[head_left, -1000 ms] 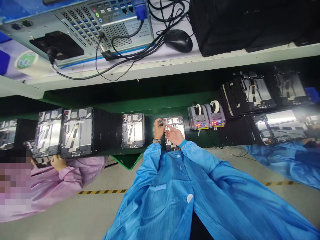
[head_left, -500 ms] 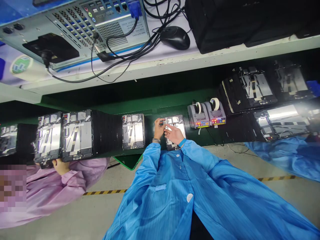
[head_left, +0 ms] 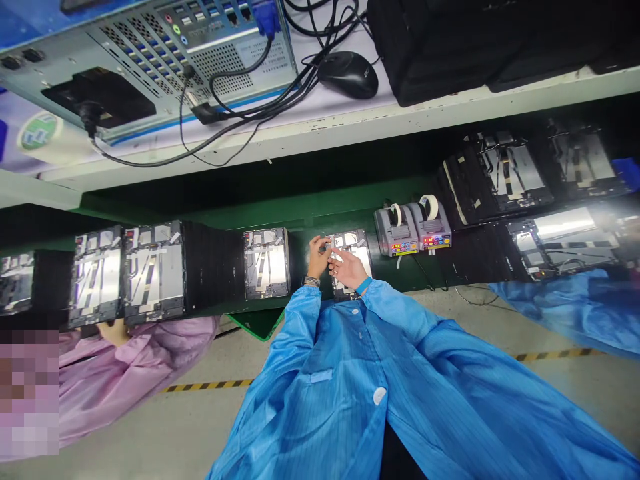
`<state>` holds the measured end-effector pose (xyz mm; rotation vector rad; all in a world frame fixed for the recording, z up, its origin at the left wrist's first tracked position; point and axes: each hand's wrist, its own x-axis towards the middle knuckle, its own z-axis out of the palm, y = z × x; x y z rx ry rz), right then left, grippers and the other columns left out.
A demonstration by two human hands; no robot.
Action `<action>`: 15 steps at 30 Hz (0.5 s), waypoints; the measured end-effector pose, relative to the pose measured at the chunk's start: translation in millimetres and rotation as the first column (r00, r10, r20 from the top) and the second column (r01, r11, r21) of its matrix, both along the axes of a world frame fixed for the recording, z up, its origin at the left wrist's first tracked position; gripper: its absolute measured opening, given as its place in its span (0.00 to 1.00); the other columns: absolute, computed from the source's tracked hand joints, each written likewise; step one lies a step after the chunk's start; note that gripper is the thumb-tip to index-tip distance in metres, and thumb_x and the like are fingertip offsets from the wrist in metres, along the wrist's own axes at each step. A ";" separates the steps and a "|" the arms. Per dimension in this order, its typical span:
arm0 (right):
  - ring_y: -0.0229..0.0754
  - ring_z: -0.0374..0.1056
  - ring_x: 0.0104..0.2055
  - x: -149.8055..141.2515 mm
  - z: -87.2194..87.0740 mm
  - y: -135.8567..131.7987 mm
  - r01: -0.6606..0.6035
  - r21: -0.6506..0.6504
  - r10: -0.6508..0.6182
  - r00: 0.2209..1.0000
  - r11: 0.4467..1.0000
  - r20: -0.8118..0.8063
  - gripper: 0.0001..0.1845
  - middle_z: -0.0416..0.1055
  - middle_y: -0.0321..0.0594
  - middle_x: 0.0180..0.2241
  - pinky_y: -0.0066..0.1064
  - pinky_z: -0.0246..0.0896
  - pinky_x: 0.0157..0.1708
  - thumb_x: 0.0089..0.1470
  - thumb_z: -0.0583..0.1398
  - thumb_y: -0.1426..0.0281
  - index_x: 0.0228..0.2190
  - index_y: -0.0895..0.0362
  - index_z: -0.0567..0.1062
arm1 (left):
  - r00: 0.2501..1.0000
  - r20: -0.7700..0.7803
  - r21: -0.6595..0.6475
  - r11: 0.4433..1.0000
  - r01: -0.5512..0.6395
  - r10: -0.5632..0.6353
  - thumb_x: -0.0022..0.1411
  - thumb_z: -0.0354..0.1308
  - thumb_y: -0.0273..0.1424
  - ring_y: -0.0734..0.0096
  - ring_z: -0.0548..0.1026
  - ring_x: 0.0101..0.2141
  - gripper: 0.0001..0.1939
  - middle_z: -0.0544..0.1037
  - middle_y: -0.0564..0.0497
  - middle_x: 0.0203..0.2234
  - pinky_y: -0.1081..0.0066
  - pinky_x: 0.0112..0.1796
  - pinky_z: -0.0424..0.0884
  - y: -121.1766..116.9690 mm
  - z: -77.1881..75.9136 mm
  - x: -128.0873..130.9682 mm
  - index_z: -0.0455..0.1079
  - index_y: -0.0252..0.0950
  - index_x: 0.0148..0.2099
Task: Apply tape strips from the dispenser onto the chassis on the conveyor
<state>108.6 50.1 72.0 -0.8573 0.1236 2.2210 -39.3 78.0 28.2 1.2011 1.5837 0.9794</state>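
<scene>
In the head view, the device [head_left: 358, 248] lies at the near edge of the green table [head_left: 310, 217]. Over it, the left hand [head_left: 318, 257] has fingers curled, the right hand [head_left: 346, 268] half spread; whether they pinch something, I cannot tell.

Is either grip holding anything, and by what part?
It cannot be told: left grip and right grip are over the opened device, fingertips too small to read.

Ctr unit [head_left: 361, 248] is part-hidden by R hand [head_left: 349, 269], L hand [head_left: 318, 259] grip too small to ID, PC tower [head_left: 165, 73] at 11 o'clock cut off, sleeve [head_left: 565, 310] at 3 o'clock blurred.
</scene>
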 end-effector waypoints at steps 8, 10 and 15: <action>0.43 0.68 0.31 -1.6 2.0 4.1 0.016 0.008 -0.016 0.999 1.000 -0.034 0.22 0.74 0.42 0.32 0.33 0.63 0.29 0.67 0.49 0.54 0.49 0.56 0.70 | 0.987 -0.135 0.022 0.996 0.088 -0.084 0.61 0.61 0.27 0.56 0.65 0.60 0.12 0.62 0.42 0.61 0.60 0.52 0.73 3.1 12.3 -3.5 0.77 0.41 0.47; 0.44 0.68 0.29 -2.7 3.1 6.9 -0.003 0.017 0.004 1.000 1.000 -0.014 0.20 0.73 0.42 0.30 0.33 0.63 0.27 0.66 0.49 0.55 0.45 0.56 0.70 | 0.985 -0.139 0.033 0.994 0.104 -0.098 0.60 0.61 0.27 0.53 0.64 0.62 0.13 0.62 0.43 0.61 0.55 0.55 0.72 3.7 10.6 -8.8 0.77 0.44 0.47; 0.44 0.69 0.28 -1.6 12.9 13.0 -0.381 0.271 0.147 0.777 0.884 0.612 0.16 0.73 0.39 0.27 0.34 0.65 0.28 0.64 0.50 0.59 0.39 0.54 0.73 | 0.963 -0.245 0.024 0.992 0.124 -0.114 0.59 0.61 0.31 0.51 0.66 0.63 0.13 0.63 0.47 0.60 0.51 0.55 0.73 6.4 -2.5 -21.9 0.77 0.51 0.46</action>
